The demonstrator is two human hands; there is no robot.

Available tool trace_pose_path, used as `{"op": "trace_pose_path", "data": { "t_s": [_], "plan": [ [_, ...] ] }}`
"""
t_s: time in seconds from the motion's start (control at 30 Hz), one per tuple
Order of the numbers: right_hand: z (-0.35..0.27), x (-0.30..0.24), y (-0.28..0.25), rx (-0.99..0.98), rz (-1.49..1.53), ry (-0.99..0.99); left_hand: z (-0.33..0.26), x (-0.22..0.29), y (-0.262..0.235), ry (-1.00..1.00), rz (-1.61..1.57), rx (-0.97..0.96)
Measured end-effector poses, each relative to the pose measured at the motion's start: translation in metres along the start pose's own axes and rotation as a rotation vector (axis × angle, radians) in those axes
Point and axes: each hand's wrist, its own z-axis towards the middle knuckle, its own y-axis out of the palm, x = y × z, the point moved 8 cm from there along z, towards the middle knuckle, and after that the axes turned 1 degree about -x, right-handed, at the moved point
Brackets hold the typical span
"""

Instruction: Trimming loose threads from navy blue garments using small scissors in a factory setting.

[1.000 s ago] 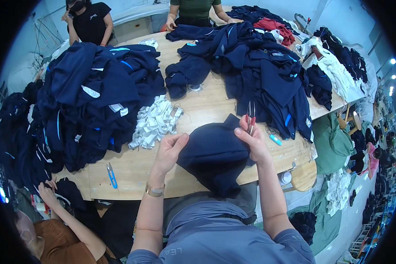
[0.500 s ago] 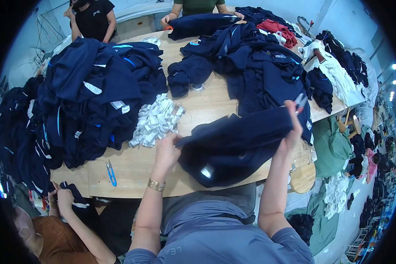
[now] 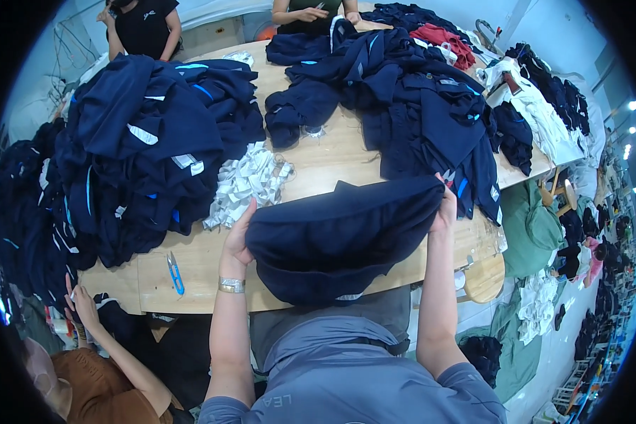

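I hold a navy blue garment (image 3: 339, 237) stretched between both hands above the near edge of the wooden table (image 3: 318, 166). My left hand (image 3: 239, 237), with a metal watch at the wrist, grips its left edge. Gripping the right edge is my right hand (image 3: 444, 206), raised a little higher. The cloth hangs down in a fold toward my lap. The scissors seen earlier in my right hand are hidden or gone from view.
A large heap of navy garments (image 3: 141, 148) fills the table's left side, another heap (image 3: 410, 106) the far right. White labels (image 3: 247, 184) lie between them. A blue thread snip (image 3: 174, 272) rests near the front edge. Other people work at the far end and lower left.
The bunched garment has been pulled open wide between my hands. My right hand swung out to the right, then came down slightly.
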Motion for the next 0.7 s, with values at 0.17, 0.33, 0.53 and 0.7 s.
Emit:
{"op": "trace_pose_path", "data": {
  "t_s": [0.17,0.33,0.53,0.7],
  "plan": [
    [-0.003,0.01,-0.024,0.123,-0.031,0.011,-0.001,0.013,-0.016,0.191,0.574,0.171],
    [0.002,0.018,-0.033,0.052,-0.027,0.036,-0.003,0.012,-0.036,0.174,0.678,0.304],
    [-0.012,0.05,-0.012,0.059,0.049,0.154,0.004,0.002,0.067,0.708,1.883,0.408],
    [-0.029,0.069,0.044,0.035,0.18,0.246,0.033,-0.053,0.123,0.757,2.021,0.011]
  ]
}}
